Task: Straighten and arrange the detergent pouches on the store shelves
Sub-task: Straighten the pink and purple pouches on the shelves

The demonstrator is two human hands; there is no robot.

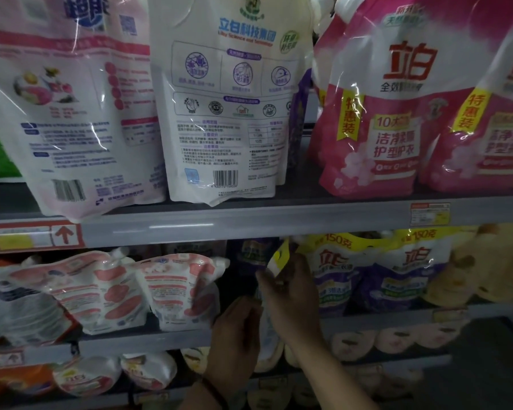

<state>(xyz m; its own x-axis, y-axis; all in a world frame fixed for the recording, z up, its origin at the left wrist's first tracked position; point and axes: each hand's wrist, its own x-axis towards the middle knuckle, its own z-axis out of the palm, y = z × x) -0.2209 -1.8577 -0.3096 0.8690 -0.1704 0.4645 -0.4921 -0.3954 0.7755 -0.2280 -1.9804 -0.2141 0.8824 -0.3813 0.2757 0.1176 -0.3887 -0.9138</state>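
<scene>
Both hands, left and right, grip one pouch edge-on at five o'clock, middle shelf

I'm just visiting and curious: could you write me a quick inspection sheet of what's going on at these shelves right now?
Surface: grey metal store shelves in tiers, with price tags on the front rails.
Job's things: on the upper shelf, two white plastic pouches stand back-side out, beside upright pink pouches. On the middle shelf, pink-and-white pouches lean over, and purple pouches with yellow tops stand upright.
Clutter: yellowish packs at far right, blurred; rounded packs on lower shelves.
Hands: left hand and right hand both on a whitish pouch with a yellow top corner, turned edge-on in the gap.
Cables: nothing seen.
Surroundings: dim aisle, dark floor lower right.
</scene>
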